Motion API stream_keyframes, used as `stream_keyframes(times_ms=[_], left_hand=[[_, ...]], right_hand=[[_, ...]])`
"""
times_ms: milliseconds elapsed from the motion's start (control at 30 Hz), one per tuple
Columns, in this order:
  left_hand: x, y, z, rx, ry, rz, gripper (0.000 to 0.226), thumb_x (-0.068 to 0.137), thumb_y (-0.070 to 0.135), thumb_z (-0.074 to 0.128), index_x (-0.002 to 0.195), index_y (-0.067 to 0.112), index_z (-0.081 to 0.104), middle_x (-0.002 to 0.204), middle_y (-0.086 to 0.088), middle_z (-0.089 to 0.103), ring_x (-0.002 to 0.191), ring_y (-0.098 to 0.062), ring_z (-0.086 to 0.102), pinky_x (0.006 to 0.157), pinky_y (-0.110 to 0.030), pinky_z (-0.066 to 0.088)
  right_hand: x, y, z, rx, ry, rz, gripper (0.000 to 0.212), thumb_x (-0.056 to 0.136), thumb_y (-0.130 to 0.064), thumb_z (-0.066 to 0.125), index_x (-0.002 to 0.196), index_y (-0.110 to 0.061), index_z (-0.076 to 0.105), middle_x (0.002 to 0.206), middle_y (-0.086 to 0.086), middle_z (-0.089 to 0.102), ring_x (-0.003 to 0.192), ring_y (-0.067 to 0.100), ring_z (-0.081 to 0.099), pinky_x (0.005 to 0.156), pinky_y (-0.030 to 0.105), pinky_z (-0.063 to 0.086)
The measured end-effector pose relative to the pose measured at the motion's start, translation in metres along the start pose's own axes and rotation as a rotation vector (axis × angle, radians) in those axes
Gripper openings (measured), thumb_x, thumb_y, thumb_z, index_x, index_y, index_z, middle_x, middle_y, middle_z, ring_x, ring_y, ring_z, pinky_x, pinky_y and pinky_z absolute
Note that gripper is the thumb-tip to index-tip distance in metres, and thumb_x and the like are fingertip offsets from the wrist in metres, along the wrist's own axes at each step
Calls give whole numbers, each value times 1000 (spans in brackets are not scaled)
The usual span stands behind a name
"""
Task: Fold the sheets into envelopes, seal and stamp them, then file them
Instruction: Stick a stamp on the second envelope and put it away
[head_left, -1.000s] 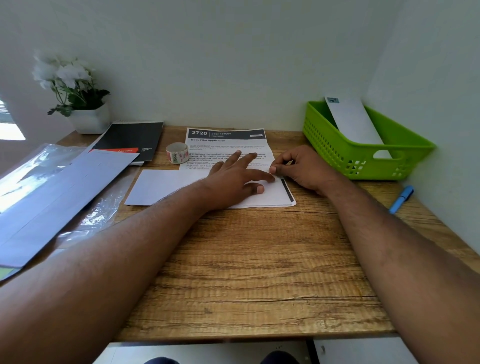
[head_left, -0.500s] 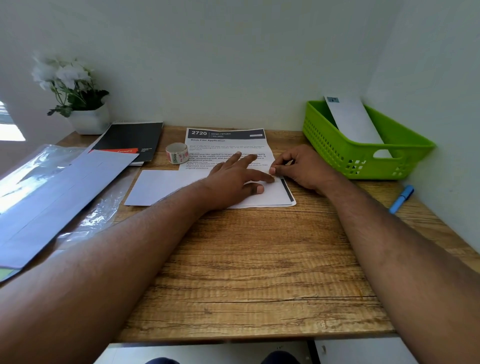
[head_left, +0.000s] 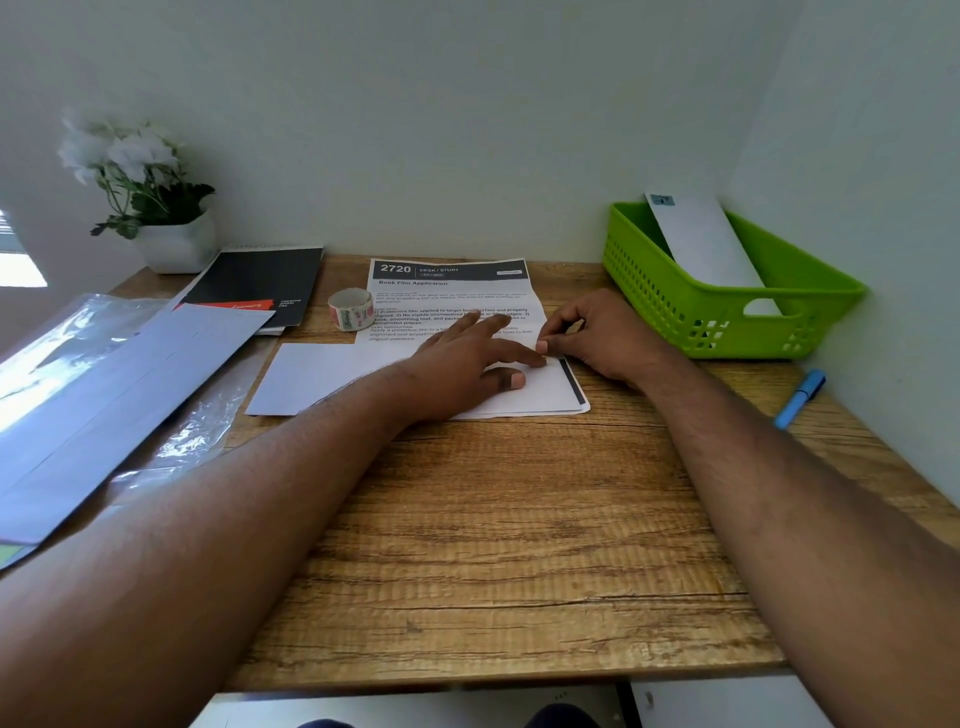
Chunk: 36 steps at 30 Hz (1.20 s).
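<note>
On the wooden desk (head_left: 493, 519), the left hand (head_left: 467, 364) lay flat, fingers spread, pressing the partly folded white printed sheet (head_left: 452, 291) at centre. At its 3 o'clock, the right hand (head_left: 597, 338) pinched the sheet's right edge between thumb and forefinger. A white envelope (head_left: 701, 239) leaned in the green plastic basket (head_left: 675, 306) at 2 o'clock.

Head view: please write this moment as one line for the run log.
step: folding sheet | left hand: flat, pressing sheet | right hand: pinching its right edge | basket: one envelope filed
</note>
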<state>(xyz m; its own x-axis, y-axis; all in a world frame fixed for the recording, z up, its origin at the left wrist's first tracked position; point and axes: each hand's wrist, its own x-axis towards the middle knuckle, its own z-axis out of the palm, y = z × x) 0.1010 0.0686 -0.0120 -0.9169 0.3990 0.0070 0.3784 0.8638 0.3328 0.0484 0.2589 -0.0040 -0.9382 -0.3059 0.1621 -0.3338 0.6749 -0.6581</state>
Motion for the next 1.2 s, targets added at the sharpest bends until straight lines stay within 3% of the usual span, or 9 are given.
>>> stream_keyframes(times_ms=[133,300,500,633,900,1067,1200], left_hand=[[0,0,0,-18,-5,-3,39,99,44,43,137,51,42,163,3,5,149,-23,-7,120,-53,3],[0,0,0,-12,4,-4,38,99,44,43,136,51,43,163,4,6,149,-22,-6,119,-54,5],[-1,2,-2,3,-27,-35,42,100,44,40,142,47,37,163,2,2,149,-24,-9,119,-53,2],[1,3,-1,65,-66,-81,49,100,50,33,148,46,22,163,1,-3,149,-25,-12,119,-52,2],[1,6,2,169,-73,-111,52,100,55,22,150,48,11,163,-1,-7,148,-26,-14,118,-48,0],[-1,7,3,202,-76,-111,59,96,64,19,151,46,8,163,-1,-8,148,-25,-14,118,-47,0],[0,6,2,234,-89,-105,66,94,67,18,153,41,4,163,0,-9,148,-24,-14,118,-47,-1]], right_hand=[[0,0,1,7,8,17,7,78,-17,77,85,-16,76,90,-6,71,86,5,60,72,21,43],[1,-6,1,-1,3,36,7,79,-14,76,86,-14,75,86,-8,68,80,1,58,64,14,39],[1,-8,2,48,52,81,33,71,-9,82,98,-15,65,84,1,64,74,11,58,70,27,49],[0,-6,0,28,48,84,35,68,-14,84,93,-13,61,84,-2,60,77,12,55,72,31,50],[-6,-4,-15,31,-148,83,22,71,-16,83,73,-18,62,76,-3,60,74,11,52,67,27,45],[-13,-5,-23,75,-291,85,18,73,-11,80,75,-17,62,77,-2,61,74,11,53,66,25,43],[-9,-4,-14,119,-73,126,17,79,-25,76,84,-15,64,78,-4,62,75,10,54,66,28,42]])
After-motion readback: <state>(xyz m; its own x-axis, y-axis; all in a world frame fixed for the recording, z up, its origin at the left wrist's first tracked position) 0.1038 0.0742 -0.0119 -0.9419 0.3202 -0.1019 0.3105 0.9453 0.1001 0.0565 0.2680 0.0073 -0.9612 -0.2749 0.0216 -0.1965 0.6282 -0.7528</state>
